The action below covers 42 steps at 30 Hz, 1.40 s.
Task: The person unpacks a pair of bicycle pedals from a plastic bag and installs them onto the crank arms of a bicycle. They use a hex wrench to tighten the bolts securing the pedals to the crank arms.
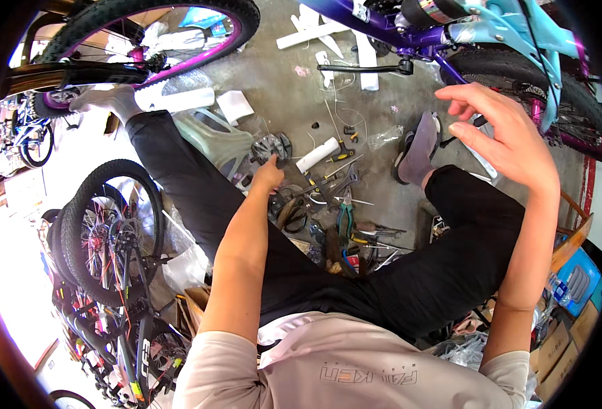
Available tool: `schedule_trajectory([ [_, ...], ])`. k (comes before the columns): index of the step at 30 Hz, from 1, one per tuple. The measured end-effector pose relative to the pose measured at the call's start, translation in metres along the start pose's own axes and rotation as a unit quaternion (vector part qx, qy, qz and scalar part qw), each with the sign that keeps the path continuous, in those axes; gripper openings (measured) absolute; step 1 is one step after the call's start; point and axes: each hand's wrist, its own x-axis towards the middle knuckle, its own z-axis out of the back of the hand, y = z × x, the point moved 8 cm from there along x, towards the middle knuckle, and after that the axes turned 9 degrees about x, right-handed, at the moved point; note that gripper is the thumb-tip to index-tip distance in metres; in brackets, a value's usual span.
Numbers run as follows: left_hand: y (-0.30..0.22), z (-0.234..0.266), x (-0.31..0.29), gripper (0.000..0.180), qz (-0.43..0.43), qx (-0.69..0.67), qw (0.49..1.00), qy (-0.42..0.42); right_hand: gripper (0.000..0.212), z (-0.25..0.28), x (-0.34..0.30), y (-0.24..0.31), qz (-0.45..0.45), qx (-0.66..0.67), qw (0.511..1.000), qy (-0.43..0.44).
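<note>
My left hand (268, 176) reaches down to the floor between my legs, its index finger stretched toward a dark round part (271, 147). Whether the fingertip touches that part I cannot tell. Nothing shows in that hand, and its fingers are apart. Raised on the right, my right hand (502, 133) is open, fingers loosely bent and empty. It hangs in front of the purple and light-blue bicycle frame (444, 34). Close by my left hand lie a yellow-and-black T-handle hex key (342, 153), a white tube (317, 155) and green-handled pliers (344, 217).
A wheel with a magenta rim (229, 41) stands at the far left. A crank arm (365, 68) juts out beneath the purple frame. Several bicycles crowd the left, including one with a black tyre (152, 198). Cardboard boxes (556, 351) and a blue case (577, 279) sit at the right.
</note>
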Motion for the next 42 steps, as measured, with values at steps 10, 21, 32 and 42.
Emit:
schedule_trajectory([
  [10,0.012,-0.030,0.032,0.012,0.073,-0.615,0.783,0.060,0.039,-0.016,0.014,0.032,0.033,-0.058,0.997,0.039],
  [21,-0.051,-0.007,-0.043,0.025,0.047,-0.638,0.769,-0.013,0.038,-0.023,0.005,0.033,0.067,-0.063,0.995,0.046],
  [32,-0.198,0.081,-0.322,0.018,-0.393,-0.172,0.860,-0.277,0.070,-0.096,-0.028,-0.025,-0.198,0.287,0.937,-0.001],
  [42,-0.217,0.081,-0.331,0.014,-0.414,-0.334,0.823,-0.200,0.050,-0.100,-0.060,0.003,-0.106,0.487,0.836,-0.232],
])
